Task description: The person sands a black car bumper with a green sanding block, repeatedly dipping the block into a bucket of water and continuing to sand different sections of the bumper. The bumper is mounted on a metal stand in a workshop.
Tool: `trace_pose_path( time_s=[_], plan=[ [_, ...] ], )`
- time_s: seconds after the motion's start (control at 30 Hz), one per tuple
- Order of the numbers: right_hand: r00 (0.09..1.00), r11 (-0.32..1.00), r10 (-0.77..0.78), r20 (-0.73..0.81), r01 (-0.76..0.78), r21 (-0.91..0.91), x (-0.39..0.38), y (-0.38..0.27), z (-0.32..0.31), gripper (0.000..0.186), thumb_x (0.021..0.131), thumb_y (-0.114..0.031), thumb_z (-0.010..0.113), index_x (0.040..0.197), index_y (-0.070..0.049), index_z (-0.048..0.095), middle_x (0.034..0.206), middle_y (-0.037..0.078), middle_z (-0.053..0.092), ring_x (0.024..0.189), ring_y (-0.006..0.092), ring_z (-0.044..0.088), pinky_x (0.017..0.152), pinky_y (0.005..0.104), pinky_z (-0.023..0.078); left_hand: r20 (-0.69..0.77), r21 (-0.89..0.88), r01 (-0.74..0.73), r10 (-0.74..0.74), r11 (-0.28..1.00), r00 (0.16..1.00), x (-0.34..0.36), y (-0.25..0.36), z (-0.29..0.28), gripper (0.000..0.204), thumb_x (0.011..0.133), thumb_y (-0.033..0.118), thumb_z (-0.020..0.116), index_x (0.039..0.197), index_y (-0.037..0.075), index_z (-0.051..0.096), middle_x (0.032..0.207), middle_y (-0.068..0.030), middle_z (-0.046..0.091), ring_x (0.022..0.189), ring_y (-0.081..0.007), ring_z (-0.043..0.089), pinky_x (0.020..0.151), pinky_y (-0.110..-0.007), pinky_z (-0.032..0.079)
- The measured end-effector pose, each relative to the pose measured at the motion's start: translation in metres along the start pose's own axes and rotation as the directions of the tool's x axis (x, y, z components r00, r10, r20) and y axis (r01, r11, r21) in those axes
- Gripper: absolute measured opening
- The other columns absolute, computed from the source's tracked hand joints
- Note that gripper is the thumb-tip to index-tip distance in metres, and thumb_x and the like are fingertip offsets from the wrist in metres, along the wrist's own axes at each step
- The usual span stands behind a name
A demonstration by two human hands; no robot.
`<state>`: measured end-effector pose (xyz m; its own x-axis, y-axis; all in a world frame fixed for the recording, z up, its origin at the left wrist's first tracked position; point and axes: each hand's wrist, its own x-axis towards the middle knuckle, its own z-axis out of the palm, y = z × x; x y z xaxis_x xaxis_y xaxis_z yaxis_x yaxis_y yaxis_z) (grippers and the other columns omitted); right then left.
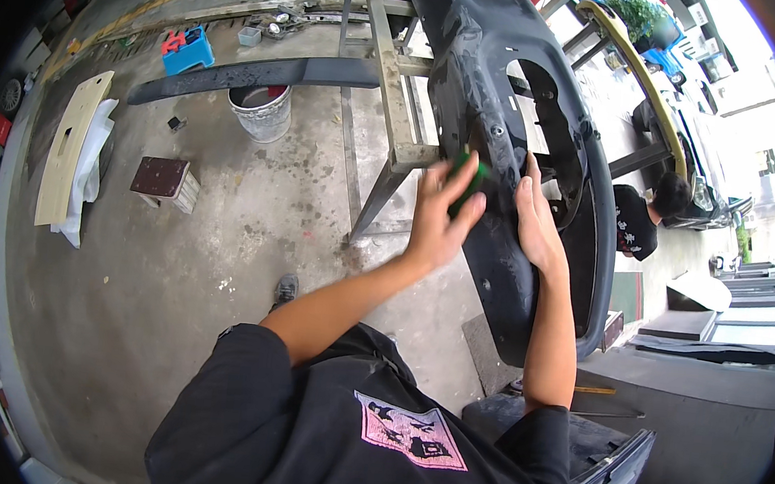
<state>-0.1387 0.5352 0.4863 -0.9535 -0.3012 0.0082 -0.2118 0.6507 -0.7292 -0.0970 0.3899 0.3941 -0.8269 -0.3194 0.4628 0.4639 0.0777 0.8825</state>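
Observation:
A long dark car bumper [498, 242] lies in front of me on a metal stand [402, 151]. Its surface carries dull, scuffed grey patches, and a large opening runs along its right side. My left hand [443, 212] is closed around a green sanding block [467, 183], partly hidden by the fingers, and holds it against the bumper's left edge. The hand is slightly smeared by motion. Stretched out flat, my right hand [538, 220] rests on the bumper beside the opening, with nothing in its fingers.
On the floor to the left are a bucket [262, 119], a small stool [172, 179], a blue box [187, 51] and a cream panel [71, 154]. A dark trim strip [236, 77] lies across the bucket. Another person [640, 218] crouches beyond the bumper, near a yellow bumper [645, 85].

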Motion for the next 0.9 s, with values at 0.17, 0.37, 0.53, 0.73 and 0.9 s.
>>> trace_pose_path(
  time_s=[0.17,0.37,0.53,0.73,0.9],
  plan=[
    [1.000,1.000,-0.026,-0.013,0.026,-0.013,-0.003,-0.003,0.000,0.077,0.104,-0.053,0.032,0.156,0.002,0.016,0.148,0.032,0.041,0.142,0.0391,0.037,0.116,0.0379,0.027,0.025,-0.036,0.061,-0.061,0.997,0.998,0.030,-0.011,-0.008,0.054,0.090,0.024,0.070,0.142,0.015,0.056,0.121,-0.0181,0.055,0.115,-0.0319,0.049,0.105,-0.040,0.036],
    [1.000,0.994,0.028,0.004,-0.027,-0.104,-0.002,0.006,0.003,0.073,0.106,-0.049,0.029,0.156,0.002,0.016,0.146,0.033,0.042,0.141,0.0410,0.038,0.115,0.0383,0.027,0.091,0.020,-0.001,-0.001,1.000,0.996,-0.021,-0.005,-0.012,0.054,0.090,0.025,0.071,0.141,0.016,0.057,0.118,-0.0155,0.056,0.111,-0.0303,0.049,0.102,-0.038,0.037],
    [0.998,0.998,-0.060,-0.032,0.060,-0.016,0.000,-0.004,0.003,0.073,0.106,-0.049,0.029,0.156,0.002,0.017,0.145,0.034,0.043,0.140,0.0410,0.040,0.115,0.0380,0.028,-0.016,-0.027,0.031,-0.032,0.999,0.999,0.042,-0.015,-0.014,0.054,0.089,0.026,0.072,0.140,0.014,0.058,0.114,-0.0151,0.056,0.110,-0.0305,0.049,0.102,-0.038,0.037],
    [0.999,0.998,-0.034,-0.014,0.034,-0.051,0.004,0.006,0.001,0.076,0.105,-0.053,0.030,0.156,0.002,0.017,0.147,0.032,0.042,0.141,0.0400,0.038,0.115,0.0373,0.027,0.086,0.078,-0.013,0.006,0.997,0.996,0.003,-0.012,-0.014,0.055,0.089,0.018,0.071,0.143,0.017,0.056,0.120,-0.0117,0.056,0.115,-0.0248,0.050,0.107,-0.037,0.035],
    [1.000,1.000,-0.029,-0.011,0.029,-0.010,0.004,0.001,0.001,0.074,0.106,-0.050,0.029,0.156,0.003,0.017,0.147,0.033,0.042,0.141,0.0396,0.039,0.115,0.0370,0.027,0.126,0.073,0.025,-0.034,0.997,0.991,0.032,-0.013,-0.026,0.052,0.090,0.023,0.070,0.140,0.015,0.058,0.120,-0.0131,0.056,0.116,-0.0270,0.050,0.106,-0.037,0.035]
  ],
)
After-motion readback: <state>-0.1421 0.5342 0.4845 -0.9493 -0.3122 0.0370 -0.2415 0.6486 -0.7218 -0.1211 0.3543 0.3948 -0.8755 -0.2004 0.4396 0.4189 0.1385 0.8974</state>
